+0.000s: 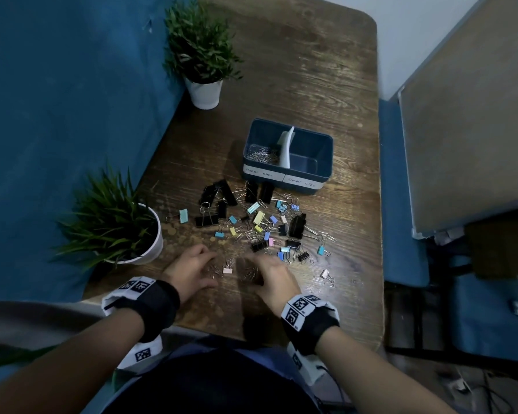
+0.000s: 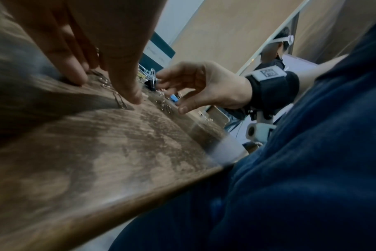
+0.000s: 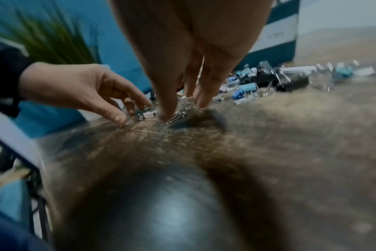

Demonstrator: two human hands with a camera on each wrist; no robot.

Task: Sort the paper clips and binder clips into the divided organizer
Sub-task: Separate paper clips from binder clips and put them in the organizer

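Note:
The dark blue divided organizer (image 1: pixel 326 150) stands mid-table. Its left compartment holds silver paper clips (image 1: pixel 260 153); the right one shows only bare floor. In front of it lies a scatter of black and pastel binder clips (image 1: pixel 251 222) mixed with paper clips. Near the front edge my left hand (image 1: pixel 205 268) touches the table with its fingertips (image 2: pixel 79 79) beside loose paper clips (image 2: pixel 118 100). My right hand (image 1: pixel 256 271) sets thumb and fingers down around a small heap of paper clips (image 3: pixel 179 114). A pink binder clip (image 1: pixel 228 269) lies between the hands. Neither hand has lifted anything.
Two potted plants in white pots stand at the table's left side, one close to my left hand (image 1: pixel 150 243), one further back (image 1: pixel 205 94). A blue wall runs along the left. A white binder clip (image 1: pixel 325 274) lies alone at the right. The table's front edge (image 2: pixel 140 200) is just behind my wrists.

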